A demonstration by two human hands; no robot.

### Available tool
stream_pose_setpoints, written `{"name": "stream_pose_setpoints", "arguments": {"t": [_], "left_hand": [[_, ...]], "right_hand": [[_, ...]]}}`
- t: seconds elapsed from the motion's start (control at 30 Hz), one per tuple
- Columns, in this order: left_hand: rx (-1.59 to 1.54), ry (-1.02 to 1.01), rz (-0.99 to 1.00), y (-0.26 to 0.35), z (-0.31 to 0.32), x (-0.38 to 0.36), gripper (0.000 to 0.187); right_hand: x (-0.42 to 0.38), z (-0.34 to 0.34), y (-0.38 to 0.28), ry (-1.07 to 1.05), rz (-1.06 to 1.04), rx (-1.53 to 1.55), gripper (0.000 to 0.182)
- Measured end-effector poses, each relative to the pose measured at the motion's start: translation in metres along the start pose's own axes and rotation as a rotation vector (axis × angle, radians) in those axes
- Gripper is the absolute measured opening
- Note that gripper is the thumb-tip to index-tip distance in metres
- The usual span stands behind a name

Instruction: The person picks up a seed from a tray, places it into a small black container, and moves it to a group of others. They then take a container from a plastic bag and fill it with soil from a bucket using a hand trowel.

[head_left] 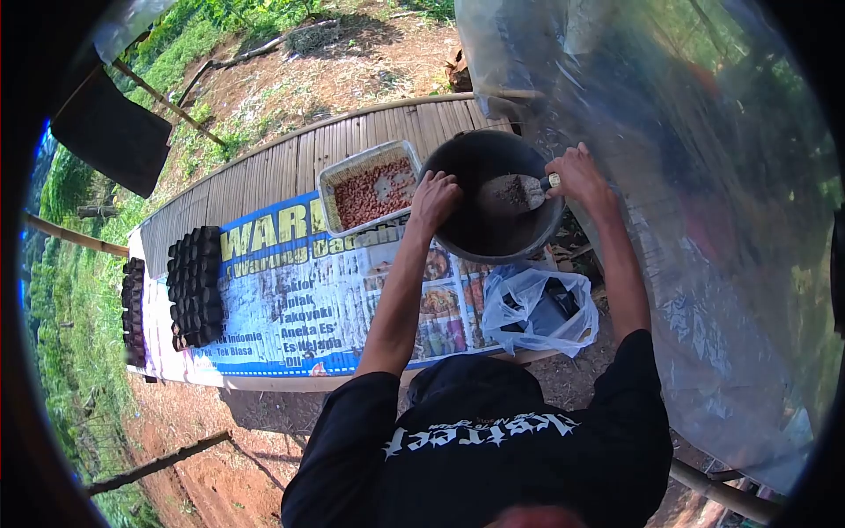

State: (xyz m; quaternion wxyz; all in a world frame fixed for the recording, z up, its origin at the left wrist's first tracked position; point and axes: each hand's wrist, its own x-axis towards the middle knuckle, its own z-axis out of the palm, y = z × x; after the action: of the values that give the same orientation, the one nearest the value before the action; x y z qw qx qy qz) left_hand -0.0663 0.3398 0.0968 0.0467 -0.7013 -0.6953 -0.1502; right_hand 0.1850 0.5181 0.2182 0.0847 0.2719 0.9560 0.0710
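Observation:
A black bucket [480, 239] stands tilted at the far right part of the bamboo table. My left hand [437, 199] is closed over its left rim, fingers curled to the inside. At the opposite rim, my right hand [576, 172] is closed round the handle of a small trowel [533, 193]. The trowel's pale metal blade points into the bucket, with dark soil [505, 190] at its tip. Left of the bucket, close to my left hand, lies a white plastic basket [327, 204] with many reddish seeds [363, 199] in it.
A printed banner [264, 304] covers much of the bamboo table [290, 158]. Several black soil-filled bags [194, 286] stand in rows at its left end. A clear plastic bag [510, 330] with black contents sits below the bucket. Plastic sheeting [704, 290] hangs along the right.

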Motion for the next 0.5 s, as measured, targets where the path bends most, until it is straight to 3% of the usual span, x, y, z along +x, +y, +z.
{"name": "stream_pose_setpoints", "arguments": {"t": [0.5], "left_hand": [[0.024, 0.050, 0.019, -0.003, 0.007, 0.000, 0.004]], "right_hand": [[0.015, -0.015, -0.011, -0.030, -0.013, -0.072, 0.043]]}}
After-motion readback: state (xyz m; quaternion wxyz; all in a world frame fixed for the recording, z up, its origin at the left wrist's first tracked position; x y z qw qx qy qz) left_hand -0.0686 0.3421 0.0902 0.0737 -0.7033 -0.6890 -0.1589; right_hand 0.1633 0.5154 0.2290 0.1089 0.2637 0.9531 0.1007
